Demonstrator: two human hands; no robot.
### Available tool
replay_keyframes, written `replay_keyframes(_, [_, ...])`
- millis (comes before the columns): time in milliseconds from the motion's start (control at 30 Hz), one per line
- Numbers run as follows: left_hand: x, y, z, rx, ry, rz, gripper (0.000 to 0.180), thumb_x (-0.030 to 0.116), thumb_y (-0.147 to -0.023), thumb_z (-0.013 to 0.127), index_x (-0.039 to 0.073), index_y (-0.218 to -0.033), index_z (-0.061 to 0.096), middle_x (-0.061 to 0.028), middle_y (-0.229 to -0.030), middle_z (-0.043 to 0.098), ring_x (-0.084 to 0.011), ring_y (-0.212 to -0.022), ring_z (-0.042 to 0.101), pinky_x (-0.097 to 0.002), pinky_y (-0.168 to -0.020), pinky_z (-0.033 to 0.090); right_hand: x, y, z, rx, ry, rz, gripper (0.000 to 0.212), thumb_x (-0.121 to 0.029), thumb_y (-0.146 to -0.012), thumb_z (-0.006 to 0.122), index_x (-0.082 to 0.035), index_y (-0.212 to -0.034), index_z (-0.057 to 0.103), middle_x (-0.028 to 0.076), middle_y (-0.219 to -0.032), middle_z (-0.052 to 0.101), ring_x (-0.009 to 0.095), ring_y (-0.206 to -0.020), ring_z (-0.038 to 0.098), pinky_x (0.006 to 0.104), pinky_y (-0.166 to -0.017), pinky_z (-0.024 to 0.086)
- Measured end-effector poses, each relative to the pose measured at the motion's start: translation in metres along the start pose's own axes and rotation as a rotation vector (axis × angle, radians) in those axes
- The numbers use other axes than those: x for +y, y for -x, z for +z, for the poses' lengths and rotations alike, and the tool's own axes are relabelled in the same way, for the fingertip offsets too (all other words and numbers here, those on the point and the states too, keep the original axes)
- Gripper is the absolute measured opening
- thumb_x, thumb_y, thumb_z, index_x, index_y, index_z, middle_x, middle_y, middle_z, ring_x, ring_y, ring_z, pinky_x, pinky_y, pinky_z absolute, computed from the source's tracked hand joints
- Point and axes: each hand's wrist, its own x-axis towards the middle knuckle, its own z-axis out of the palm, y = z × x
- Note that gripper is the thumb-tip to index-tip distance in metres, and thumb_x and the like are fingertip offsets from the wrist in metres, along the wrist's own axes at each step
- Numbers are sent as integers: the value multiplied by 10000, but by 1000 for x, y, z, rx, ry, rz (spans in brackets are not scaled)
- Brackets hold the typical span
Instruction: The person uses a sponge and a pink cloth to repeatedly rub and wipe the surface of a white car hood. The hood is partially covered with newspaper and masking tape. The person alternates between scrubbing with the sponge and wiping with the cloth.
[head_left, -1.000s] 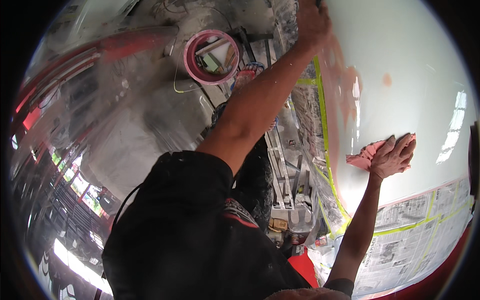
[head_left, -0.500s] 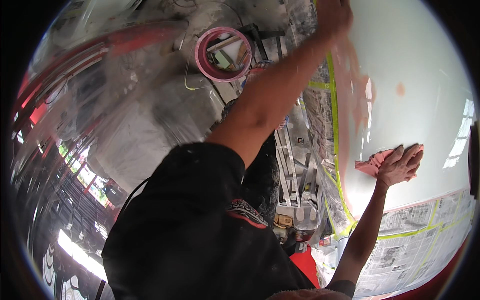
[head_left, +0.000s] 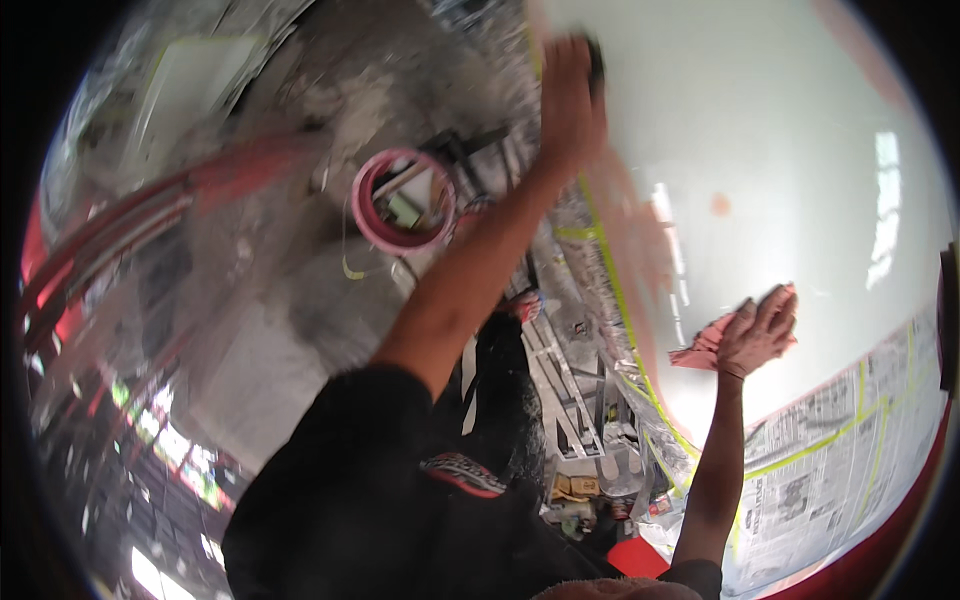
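Observation:
A glossy white curved body panel (head_left: 780,110) fills the right side, with reddish-brown worn patches along its left border. At that border, far up, my left hand (head_left: 570,100) is closed round a dark block (head_left: 596,66), partly hidden by the fingers and blurred. My right hand (head_left: 758,335) presses a crumpled pink cloth (head_left: 700,345) against the panel lower down, its fingers over the cloth.
Yellow-green tape (head_left: 618,290) edges the panel, with plastic sheeting beside it and newspaper masking (head_left: 800,495) below. A pink bucket (head_left: 364,215) holding a green block and other pieces stands left of my left forearm. A metal stepladder (head_left: 558,385) is under me.
My left hand now shows fully, with the dark block in view at the panel's border. The whole view has shifted and turned. My right hand stays on the cloth at about the same spot.

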Motion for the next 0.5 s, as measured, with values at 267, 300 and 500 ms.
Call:
replay_keyframes(267, [-20, -41, -7, -333, -192, 212, 512, 217, -988, 540, 60, -1475, 522, -163, -1553, 496, -352, -1480, 411, -583, -1173, 321, -3, 3, 6, -86, 56, 113, 629, -476, -1031, 445, -159, -1574, 446, 147, -1644, 352, 445, -1442, 335, 577, -1210, 203])
replay_keyframes(300, [-44, -90, -1, -196, -358, 274, 457, 237, -1019, 539, 54, -1437, 552, -182, -1528, 513, -367, -1441, 447, -569, -1148, 351, -10, 4, 11, -97, 39, 119, 628, -478, -1032, 443, -161, -1574, 447, 144, -1643, 354, 444, -1442, 335, 576, -1211, 199])
replay_keyframes(500, [27, -50, 42, -294, -289, 468, 471, 74, -963, 534, -34, -1420, 530, -229, -1444, 553, -420, -1369, 492, -505, -1148, 378, -6, 1, 5, -108, 42, 178, 608, -485, -1033, 459, -184, -1560, 471, 125, -1637, 374, 440, -1444, 336, 572, -1209, 204])
